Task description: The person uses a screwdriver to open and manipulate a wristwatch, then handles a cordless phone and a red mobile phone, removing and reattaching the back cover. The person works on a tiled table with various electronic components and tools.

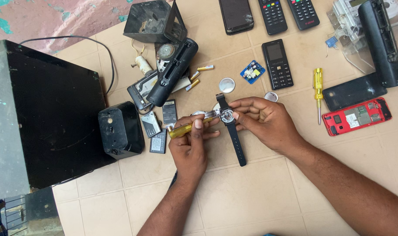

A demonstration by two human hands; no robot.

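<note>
Your right hand [264, 120] pinches the wristwatch [227, 117], strap running away-to-near; your left hand [191, 146] grips a yellow screwdriver [186, 129], tip pointing right at the case.

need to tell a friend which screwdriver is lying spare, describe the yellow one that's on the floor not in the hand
Start at the red phone with its back cover off on the tiled floor, right of the right hand. Just left of that phone lies the spare screwdriver, pointing toward the person, beside the black keypad phone. Its handle is clear yellow, and no hand touches it, unlike the yellow-handled screwdriver in the left hand.
</note>
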